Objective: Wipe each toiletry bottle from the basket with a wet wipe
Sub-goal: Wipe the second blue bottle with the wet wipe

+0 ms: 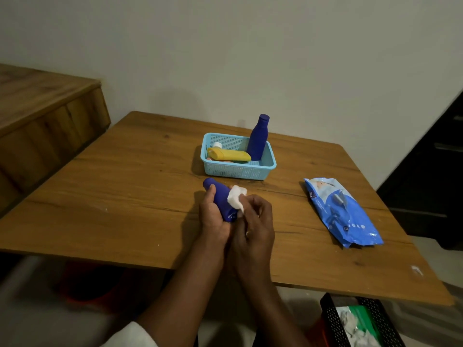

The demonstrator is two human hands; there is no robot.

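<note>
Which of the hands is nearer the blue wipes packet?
Right. The right hand lies just left of the wipes packet; the left hand, gripping the blue bottle, sits farther left.

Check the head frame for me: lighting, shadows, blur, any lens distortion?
Head view: dim, warm light; soft shadows fall left of the basket and of the left hand. The wide lens bows the table edges. The centre is fairly sharp; the bottom-left corner smears. No glare on the wipes pack.
</note>
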